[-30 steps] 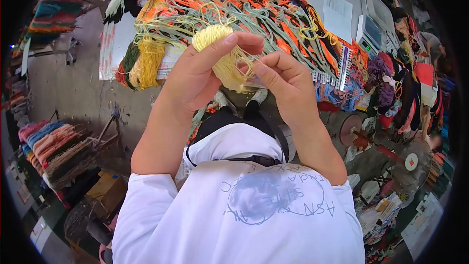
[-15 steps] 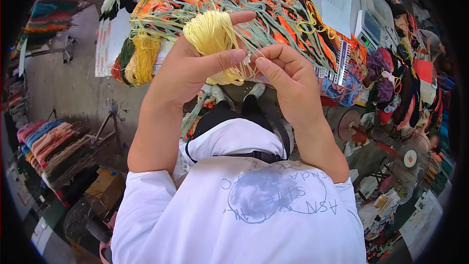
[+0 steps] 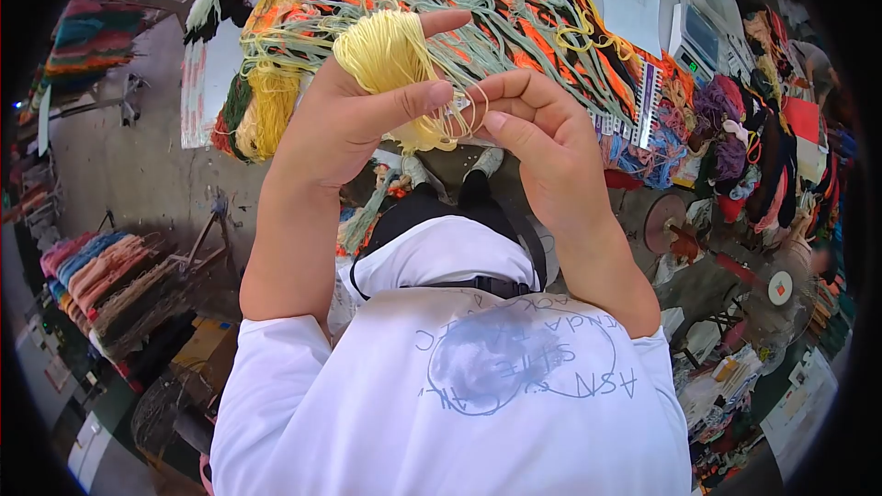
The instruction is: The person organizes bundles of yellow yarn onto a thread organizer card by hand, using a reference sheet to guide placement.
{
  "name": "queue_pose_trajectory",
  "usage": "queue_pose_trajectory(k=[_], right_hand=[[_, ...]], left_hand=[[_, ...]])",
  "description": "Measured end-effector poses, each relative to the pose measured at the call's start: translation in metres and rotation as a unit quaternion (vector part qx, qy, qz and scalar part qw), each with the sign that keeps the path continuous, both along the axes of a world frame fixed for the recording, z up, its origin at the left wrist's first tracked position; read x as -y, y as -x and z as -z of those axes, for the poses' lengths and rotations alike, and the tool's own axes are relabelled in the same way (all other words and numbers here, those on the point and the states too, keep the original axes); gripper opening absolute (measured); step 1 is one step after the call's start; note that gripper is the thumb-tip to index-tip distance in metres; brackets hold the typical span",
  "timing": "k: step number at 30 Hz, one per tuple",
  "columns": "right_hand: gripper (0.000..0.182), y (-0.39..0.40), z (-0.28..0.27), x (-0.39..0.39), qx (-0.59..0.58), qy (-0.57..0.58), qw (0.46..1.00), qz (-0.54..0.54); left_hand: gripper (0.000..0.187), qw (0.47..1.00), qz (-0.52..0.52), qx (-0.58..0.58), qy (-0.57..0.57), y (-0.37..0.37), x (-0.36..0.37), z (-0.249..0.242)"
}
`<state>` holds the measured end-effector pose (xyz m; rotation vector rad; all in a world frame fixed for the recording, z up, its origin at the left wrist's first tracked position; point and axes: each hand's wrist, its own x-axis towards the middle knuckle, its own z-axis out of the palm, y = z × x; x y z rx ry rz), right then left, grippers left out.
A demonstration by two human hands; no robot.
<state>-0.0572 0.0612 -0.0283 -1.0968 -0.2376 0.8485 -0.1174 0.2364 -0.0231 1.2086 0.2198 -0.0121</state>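
Observation:
A skein of pale yellow yarn [image 3: 384,48] is looped round the fingers of my left hand [image 3: 354,115]. Its index finger sticks out to the right, with the thumb lying across the front of the loops. Close beside it, my right hand [image 3: 542,124] is closed, thumb and index finger pinched on thin yellow strands [image 3: 474,110] that run from the skein. Loose loops hang below the left thumb. The tips of the other right fingers are partly hidden behind the strands.
Ahead, a table [image 3: 195,96] bears a large pile of orange, green and black yarn [image 3: 459,0]. A digital scale [image 3: 694,41] and a paper sheet [image 3: 631,5] lie at its right. A fan [image 3: 779,287] stands lower right; yarn racks [image 3: 106,266] stand left.
The right fingers have shifted slightly and the strands between the hands now form a looser curve. My left hand and the skein have moved a little left and up.

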Motion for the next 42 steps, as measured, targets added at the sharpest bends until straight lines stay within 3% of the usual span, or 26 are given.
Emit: queue_pose_trajectory(k=[12, 14, 15, 17, 18, 21, 22, 23, 24, 26, 27, 28, 30, 31, 33, 34, 35, 36, 37, 38, 39, 40, 41, 42], right_hand=[[0.025, -0.010, 0.007, 0.009, -0.010, 0.000, 1.000, -0.020], [0.022, -0.017, 0.009, 0.015, 0.000, 0.032, 0.995, -0.097], [0.022, -0.020, 0.010, 0.020, -0.002, 0.031, 0.995, -0.095], [0.018, -0.031, 0.016, 0.033, 0.000, 0.079, 0.987, -0.137], [0.018, -0.041, 0.020, 0.047, 0.061, 0.104, 0.986, -0.119], [0.021, -0.083, 0.074, 0.142, -0.132, -0.062, 0.987, 0.069], [0.023, -0.100, 0.102, 0.186, -0.190, -0.123, 0.967, 0.118], [0.020, -0.110, 0.107, 0.222, -0.251, -0.114, 0.936, 0.217], [0.018, -0.124, 0.133, 0.278, -0.281, -0.150, 0.923, 0.215], [0.019, -0.139, 0.170, 0.398, -0.321, -0.078, 0.895, 0.299], [0.018, -0.141, 0.181, 0.462, -0.323, 0.000, 0.860, 0.395], [0.015, -0.141, 0.186, 0.523, -0.340, 0.028, 0.817, 0.465], [0.011, -0.137, 0.196, 0.630, -0.259, 0.155, 0.674, 0.675], [0.011, -0.138, 0.180, 0.613, -0.258, 0.155, 0.674, 0.674], [0.019, -0.141, 0.146, 0.567, -0.060, 0.370, 0.631, 0.679], [0.025, -0.147, 0.155, 0.555, -0.016, 0.402, 0.688, 0.604], [0.031, -0.145, 0.141, 0.444, -0.025, 0.389, 0.729, 0.563], [0.036, -0.146, 0.159, 0.397, -0.068, 0.328, 0.816, 0.470], [0.036, -0.133, 0.200, 0.372, 0.141, 0.395, 0.867, 0.272], [0.034, -0.126, 0.226, 0.310, 0.310, 0.473, 0.799, 0.206], [0.031, -0.116, 0.255, 0.258, 0.116, 0.388, 0.872, 0.276], [0.028, -0.110, 0.260, 0.200, 0.008, 0.374, 0.899, 0.229], [0.025, -0.104, 0.279, 0.162, -0.025, 0.406, 0.892, 0.198], [0.021, -0.097, 0.293, 0.128, 0.057, 0.415, 0.892, 0.169]], left_hand=[[0.054, 0.997, 0.061, 0.002, 0.057, -0.014, -0.001, 0.014], [0.047, 0.976, 0.157, 0.008, 0.148, -0.020, -0.011, 0.026], [0.047, 0.976, 0.159, 0.005, 0.148, -0.021, -0.018, 0.031], [0.039, 0.952, 0.273, -0.098, 0.099, -0.019, -0.042, 0.041], [0.032, 0.958, 0.240, -0.121, 0.099, -0.016, -0.062, 0.057], [0.013, 0.960, 0.100, -0.191, 0.180, 0.003, -0.155, 0.107], [0.011, 0.965, 0.054, -0.189, 0.176, 0.010, -0.185, 0.113], [0.010, 0.962, -0.004, -0.188, 0.198, 0.018, -0.207, 0.112], [0.011, 0.955, -0.125, -0.232, 0.139, 0.023, -0.226, 0.106], [0.014, 0.941, -0.198, -0.235, 0.143, 0.027, -0.275, 0.101], [0.016, 0.935, -0.207, -0.209, 0.197, 0.031, -0.307, 0.104], [0.019, 0.926, -0.217, -0.181, 0.251, 0.035, -0.340, 0.108], [0.022, 0.922, -0.232, -0.155, 0.267, 0.032, -0.394, 0.111], [0.026, 0.926, -0.268, -0.151, 0.218, 0.022, -0.390, 0.107], [0.015, 0.950, -0.191, -0.120, 0.217, -0.005, -0.365, 0.121], [0.013, 0.957, -0.261, -0.124, -0.010, -0.025, -0.299, 0.127], [0.031, 0.972, -0.187, -0.124, 0.067, -0.033, -0.277, 0.156], [0.030, 0.956, -0.227, -0.172, -0.069, -0.052, -0.205, 0.173], [0.035, 0.950, -0.227, -0.213, -0.006, -0.064, -0.150, 0.196], [0.038, 0.955, -0.097, -0.263, 0.099, -0.070, -0.109, 0.219], [0.039, 0.944, -0.093, -0.315, 0.015, -0.079, -0.055, 0.237], [0.035, 0.943, -0.058, -0.327, -0.022, -0.079, -0.022, 0.273], [0.031, 0.927, -0.035, -0.367, -0.071, -0.081, 0.013, 0.290], [0.029, 0.920, -0.049, -0.388, -0.035, -0.076, 0.040, 0.319]])
